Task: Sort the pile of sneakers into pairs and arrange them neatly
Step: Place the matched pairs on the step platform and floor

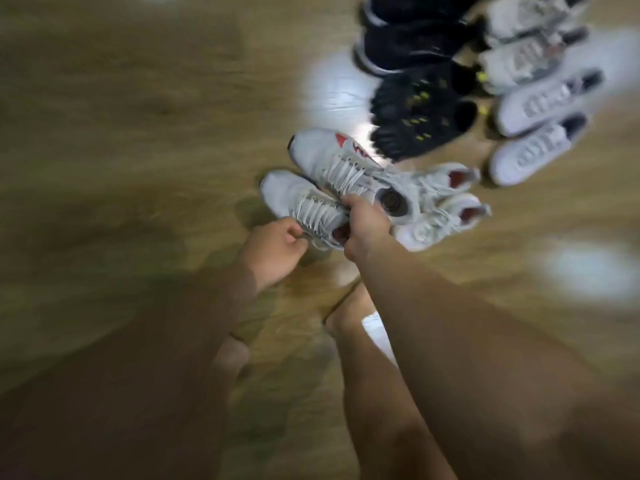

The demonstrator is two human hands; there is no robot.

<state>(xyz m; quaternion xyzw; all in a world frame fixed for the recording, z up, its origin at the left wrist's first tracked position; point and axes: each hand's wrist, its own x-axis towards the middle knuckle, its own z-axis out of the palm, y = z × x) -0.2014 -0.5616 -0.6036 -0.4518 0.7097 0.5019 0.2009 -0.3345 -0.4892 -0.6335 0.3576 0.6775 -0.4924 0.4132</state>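
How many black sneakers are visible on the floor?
4, in a column at the top centre: two grey-soled black sneakers, then two black sneakers with yellow marks below. The picture is blurred, and more may lie beyond the top edge.

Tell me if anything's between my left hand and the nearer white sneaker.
Nothing visible. Your left hand is right beside the nearer white sneaker, fingers curled at its laces, with only wood floor around. Your right hand grips it at the collar.
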